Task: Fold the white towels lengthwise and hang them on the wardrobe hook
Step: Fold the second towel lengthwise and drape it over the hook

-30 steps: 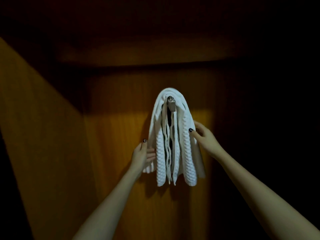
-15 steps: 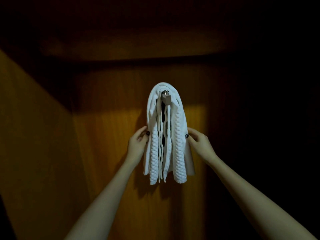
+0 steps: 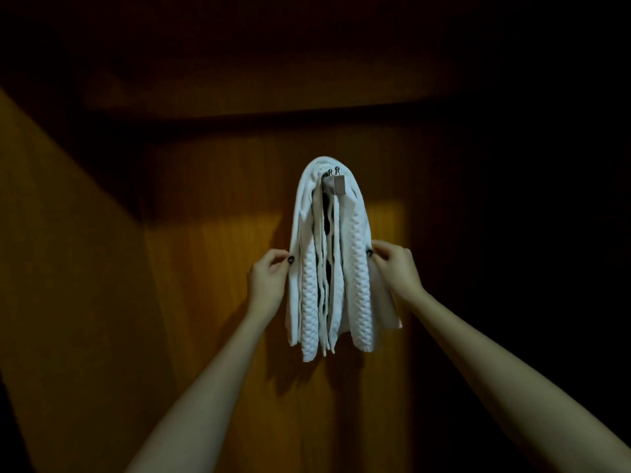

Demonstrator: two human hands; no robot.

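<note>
Both forearms reach up and inward. The left hand (image 3: 268, 283), fingers curled, pinches the left edge of the white towels (image 3: 355, 268). The right hand (image 3: 397, 273) pinches their right edge. The towels hang draped over the metal hook (image 3: 338, 186) on the wooden wardrobe panel (image 3: 211, 268).

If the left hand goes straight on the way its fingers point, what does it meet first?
The left hand points toward the white towels; it would meet their left hanging edge first, and seems to pinch that edge now; depth unclear.
</note>
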